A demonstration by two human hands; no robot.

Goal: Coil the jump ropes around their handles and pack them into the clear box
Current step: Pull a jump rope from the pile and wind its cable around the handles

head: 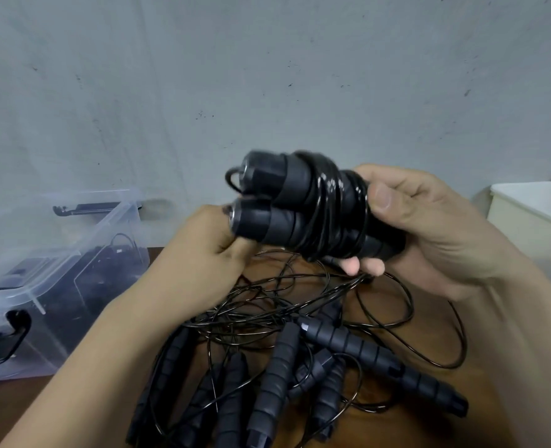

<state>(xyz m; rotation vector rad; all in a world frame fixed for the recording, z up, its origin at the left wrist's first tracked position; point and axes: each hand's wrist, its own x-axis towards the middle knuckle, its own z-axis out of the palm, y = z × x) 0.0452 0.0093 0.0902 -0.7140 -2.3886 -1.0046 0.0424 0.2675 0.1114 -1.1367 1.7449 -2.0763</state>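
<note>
The coiled rope (313,208) (two handles side by side, cord wound round) is held above the tabletop (25,412), the right hand (429,227) clamped round it. The left hand (209,253) curls at the handle ends; its grip I cannot tell. A loose pile (284,367) lies below, the clear box (57,253) to the left.

Clear box (112,227) stands open on top; loose jump ropes (280,367) clutter the table (397,428) beside it.

Plain workroom or storeroom corner: scuffed grey wall (267,59), wooden table (397,428), clear box (61,318), white bin (532,218).
</note>
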